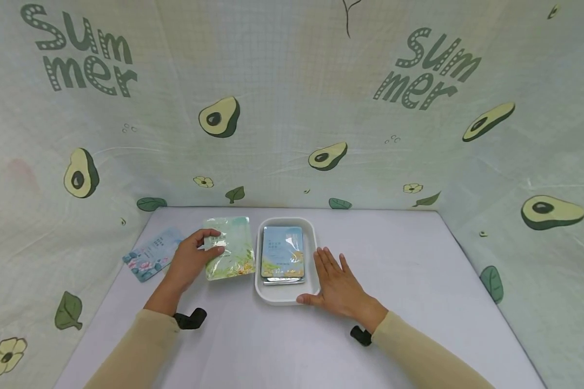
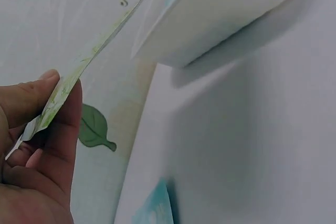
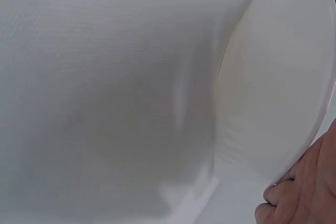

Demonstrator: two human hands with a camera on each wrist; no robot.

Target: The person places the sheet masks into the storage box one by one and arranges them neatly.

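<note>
A flat green sheet-mask packet is pinched between the thumb and fingers of my left hand. In the left wrist view this packet appears nearly edge-on, raised above the table. Just right of it stands a white tray with rounded corners. Inside the tray lies a light blue packet with yellow flowers, on top of another whose silvery edge shows below. My right hand rests with straight fingers along the tray's right rim; the right wrist view shows its fingers beside the tray wall.
Another blue packet with pink flowers lies on the table's left side, partly behind my left hand. The white table meets a cloth backdrop printed with avocados at the back and sides. Dark straps circle both wrists.
</note>
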